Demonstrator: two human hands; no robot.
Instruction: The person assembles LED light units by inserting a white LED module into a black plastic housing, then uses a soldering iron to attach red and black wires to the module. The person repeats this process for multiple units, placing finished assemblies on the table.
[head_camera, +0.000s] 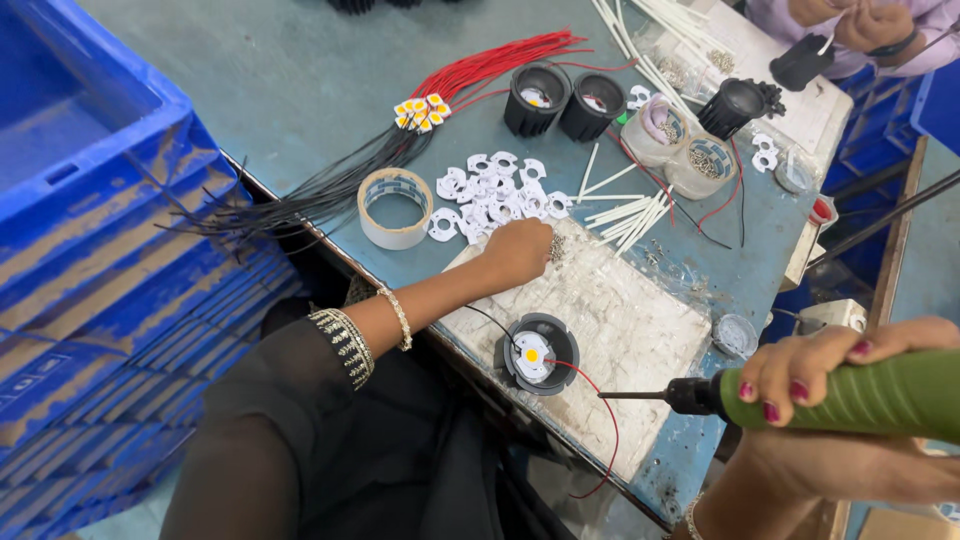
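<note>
Reaching across the counter (300, 90), the left hand (517, 250) curls its fingers together over a little heap of small metal screws (557, 246) at the edge of the white pad (620, 330); whether a screw is pinched I cannot tell. The right hand (820, 375) is wrapped tight around a green electric screwdriver (850, 395), its dark bit aimed toward the black round lamp housing (538, 352) sitting on the pad, wired red and black, with a yellow chip on a white disc inside. That housing looks light, rigid plastic, ribbed at the rim, best steadied by its outer wall. Nearby lie white plastic brackets (495, 195), a tape roll (395, 207) and bundled wires (470, 70).
</note>
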